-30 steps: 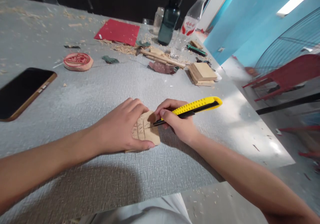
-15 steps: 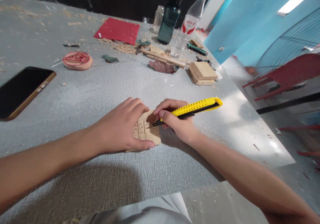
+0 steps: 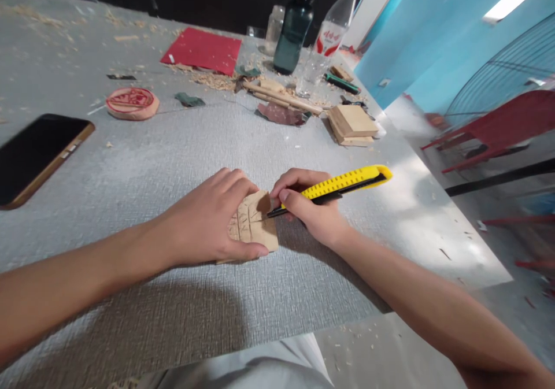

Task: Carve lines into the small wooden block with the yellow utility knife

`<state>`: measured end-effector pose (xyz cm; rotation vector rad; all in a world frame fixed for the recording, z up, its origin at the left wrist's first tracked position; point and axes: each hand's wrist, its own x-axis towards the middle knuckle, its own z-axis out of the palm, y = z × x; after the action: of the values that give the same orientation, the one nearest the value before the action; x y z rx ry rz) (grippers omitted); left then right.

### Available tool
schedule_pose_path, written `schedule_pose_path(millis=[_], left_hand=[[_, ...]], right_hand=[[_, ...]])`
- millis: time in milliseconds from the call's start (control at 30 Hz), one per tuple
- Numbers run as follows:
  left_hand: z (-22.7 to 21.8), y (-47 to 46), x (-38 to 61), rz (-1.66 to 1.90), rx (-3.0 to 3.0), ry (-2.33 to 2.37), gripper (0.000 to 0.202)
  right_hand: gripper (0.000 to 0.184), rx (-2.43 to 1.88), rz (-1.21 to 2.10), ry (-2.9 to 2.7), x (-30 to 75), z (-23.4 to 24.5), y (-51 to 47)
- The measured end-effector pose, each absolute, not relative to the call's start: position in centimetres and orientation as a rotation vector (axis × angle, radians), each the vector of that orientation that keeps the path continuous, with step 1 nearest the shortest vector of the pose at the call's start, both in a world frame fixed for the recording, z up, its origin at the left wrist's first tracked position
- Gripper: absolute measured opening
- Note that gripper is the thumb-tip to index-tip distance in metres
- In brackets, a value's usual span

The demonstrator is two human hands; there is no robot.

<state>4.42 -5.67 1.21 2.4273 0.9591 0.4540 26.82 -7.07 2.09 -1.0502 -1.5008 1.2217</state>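
Observation:
A small pale wooden block (image 3: 255, 227) with cut lines lies on the grey table (image 3: 173, 158). My left hand (image 3: 208, 221) lies over its left side, fingers and thumb clamped around its edges. My right hand (image 3: 310, 207) grips a yellow utility knife (image 3: 342, 182) like a pen. The knife's dark tip touches the block's top face near its right edge.
A black phone (image 3: 34, 158) lies at the left. Farther back are a round carved red stamp (image 3: 132, 103), a red sheet (image 3: 202, 51), wood shavings, sticks, a stack of wooden blocks (image 3: 351, 126), a dark bottle (image 3: 295, 30) and a clear bottle (image 3: 327, 36). The table edge runs at the right.
The knife handle has lifted and swung slightly right while its tip stays on the block. My left hand has kept its hold.

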Motion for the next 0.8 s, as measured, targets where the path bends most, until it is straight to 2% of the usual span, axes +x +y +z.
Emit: schedule_pose_path(millis=[267, 800], left_hand=[[1.26, -5.71, 4.36, 0.453, 2.413, 0.959, 0.062], [1.43, -5.64, 4.44, 0.434, 2.413, 0.974, 0.066]], right_hand=[[0.007, -0.937, 1.312, -1.535, 26.60, 1.66, -7.06], [0.012, -1.151, 1.088, -1.421, 26.92, 2.10, -7.08]])
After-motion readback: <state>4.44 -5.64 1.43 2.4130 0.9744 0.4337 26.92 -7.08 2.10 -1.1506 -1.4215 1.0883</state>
